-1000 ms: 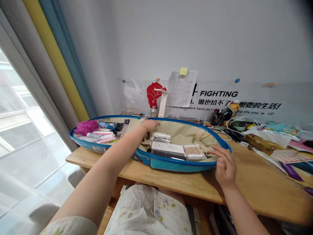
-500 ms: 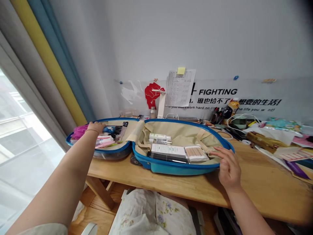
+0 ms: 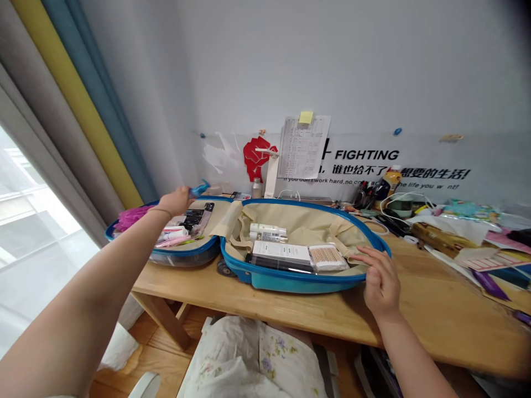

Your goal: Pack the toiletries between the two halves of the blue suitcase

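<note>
A blue hard-shell suitcase lies open on the wooden desk. My left hand is raised over its left half, closed on a small blue tube. That half holds a pink bath pouf, toiletry tubes and a dark item. My right hand rests on the front right rim of the beige-lined right half, fingers curled over the edge. That half contains a white bottle, a flat white box and a pack of cotton swabs.
The desk's right side is cluttered with cables, a bottle, papers and packets. A wall sticker with a red fist and a pinned sheet hang behind. Curtains and a bright window are at left. My lap is below the desk edge.
My left hand moved from the right half's strap to the left half, then lifted up holding a small blue tube. My right hand stayed on the rim.
</note>
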Demonstrator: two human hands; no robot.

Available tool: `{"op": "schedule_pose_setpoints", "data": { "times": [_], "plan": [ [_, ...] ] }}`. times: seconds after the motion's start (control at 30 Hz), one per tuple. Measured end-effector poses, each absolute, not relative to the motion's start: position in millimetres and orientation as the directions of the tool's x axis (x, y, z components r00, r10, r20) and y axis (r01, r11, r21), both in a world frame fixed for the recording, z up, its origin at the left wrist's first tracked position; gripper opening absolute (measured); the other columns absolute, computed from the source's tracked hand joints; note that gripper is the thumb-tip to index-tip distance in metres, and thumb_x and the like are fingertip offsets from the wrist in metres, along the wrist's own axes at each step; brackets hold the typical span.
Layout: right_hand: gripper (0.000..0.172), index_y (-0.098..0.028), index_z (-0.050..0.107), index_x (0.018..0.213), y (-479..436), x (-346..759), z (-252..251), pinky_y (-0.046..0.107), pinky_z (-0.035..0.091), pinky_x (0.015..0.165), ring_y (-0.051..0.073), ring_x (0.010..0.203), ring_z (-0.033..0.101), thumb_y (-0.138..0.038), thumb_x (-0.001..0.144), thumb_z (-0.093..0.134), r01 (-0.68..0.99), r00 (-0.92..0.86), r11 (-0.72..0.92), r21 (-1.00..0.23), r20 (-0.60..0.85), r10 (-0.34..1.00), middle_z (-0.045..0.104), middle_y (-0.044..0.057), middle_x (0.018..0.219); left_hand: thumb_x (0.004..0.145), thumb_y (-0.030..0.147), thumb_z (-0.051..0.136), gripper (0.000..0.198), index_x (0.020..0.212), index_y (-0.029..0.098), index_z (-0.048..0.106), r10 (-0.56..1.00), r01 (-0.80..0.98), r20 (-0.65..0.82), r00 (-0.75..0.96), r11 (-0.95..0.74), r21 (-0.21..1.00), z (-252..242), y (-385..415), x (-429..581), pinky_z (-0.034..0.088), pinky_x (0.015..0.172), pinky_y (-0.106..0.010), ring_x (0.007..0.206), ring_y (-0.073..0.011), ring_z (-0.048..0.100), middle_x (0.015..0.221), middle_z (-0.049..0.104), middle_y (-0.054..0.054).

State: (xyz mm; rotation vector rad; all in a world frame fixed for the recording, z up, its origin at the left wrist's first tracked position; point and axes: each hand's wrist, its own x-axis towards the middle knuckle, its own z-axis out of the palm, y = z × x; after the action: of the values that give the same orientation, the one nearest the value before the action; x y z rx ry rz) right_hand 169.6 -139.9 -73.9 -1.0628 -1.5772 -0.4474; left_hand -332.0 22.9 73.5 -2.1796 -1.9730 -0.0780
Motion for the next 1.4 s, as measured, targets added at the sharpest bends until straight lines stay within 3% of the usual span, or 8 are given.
{"op": "schedule_pose_setpoints", "data": {
  "times": [0.1,0.2,0.37,0.63,1.07,1.4],
  "plan": [
    [0.04,-0.022,0.073,0.094,-140,169,-74,0.05,0.041,0.106,0.026,0.106,0.066,-0.036,0.097,0.035,0.814,0.04,0.522,-0.255,0.921,0.387,0.072,0.009,0.105,0.101,0.041,0.035,0.055,0.147,0.01,0.031,0.957,0.974,0.185,0.225,-0.216,-0.069,92,24,-268,0.043,0.104,-0.041,0.13,-0.0318,0.051,0.149,0.045,-0.022],
    [0.04,-0.022,0.072,0.094,-139,169,-75,0.05,0.04,0.106,0.026,0.108,0.065,-0.036,0.098,0.035,0.819,0.042,0.514,-0.256,0.919,0.392,0.072,0.009,0.106,0.1,0.044,0.041,0.053,0.145,0.016,0.039,0.877,0.879,0.071,0.475,-0.477,0.002,97,19,-191,0.044,0.103,-0.035,0.123,-0.0249,0.056,0.143,0.054,-0.014],
    [0.039,-0.022,0.071,0.094,-138,168,-76,0.049,0.041,0.105,0.025,0.106,0.065,-0.035,0.098,0.035,0.815,0.036,0.529,-0.237,0.931,0.362,0.072,0.009,0.106,0.099,0.046,0.049,0.046,0.134,0.017,0.054,0.749,0.756,-0.106,0.654,-0.65,0.079,70,7,-83,0.048,0.099,-0.04,0.113,-0.0219,0.062,0.133,0.061,-0.011],
    [0.036,-0.023,0.071,0.095,-138,168,-76,0.049,0.04,0.106,0.024,0.107,0.065,-0.031,0.097,0.036,0.814,0.03,0.532,-0.233,0.932,0.362,0.072,0.008,0.106,0.096,0.041,0.059,0.038,0.127,0.017,0.059,0.73,0.771,-0.276,0.626,-0.633,0.074,23,5,-27,0.051,0.097,-0.048,0.114,-0.0241,0.06,0.13,0.059,-0.011],
    [0.037,-0.023,0.072,0.096,-139,170,-78,0.051,0.039,0.108,0.025,0.11,0.064,-0.03,0.097,0.036,0.808,0.024,0.538,-0.239,0.926,0.376,0.071,0.008,0.109,0.096,0.037,0.06,0.038,0.128,0.017,0.057,0.71,0.75,-0.243,0.661,-0.627,0.21,6,9,-25,0.055,0.092,-0.045,0.109,-0.0229,0.062,0.128,0.06,-0.01],
    [0.037,-0.022,0.071,0.092,-138,170,-75,0.049,0.042,0.104,0.025,0.108,0.065,-0.031,0.097,0.035,0.811,0.005,0.544,-0.216,0.931,0.364,0.072,0.009,0.107,0.096,0.035,0.06,0.034,0.126,0.017,0.059,0.692,0.708,-0.168,0.703,-0.655,0.264,26,5,-40,0.053,0.096,-0.047,0.114,-0.0236,0.06,0.13,0.059,-0.01]
  ]
}}
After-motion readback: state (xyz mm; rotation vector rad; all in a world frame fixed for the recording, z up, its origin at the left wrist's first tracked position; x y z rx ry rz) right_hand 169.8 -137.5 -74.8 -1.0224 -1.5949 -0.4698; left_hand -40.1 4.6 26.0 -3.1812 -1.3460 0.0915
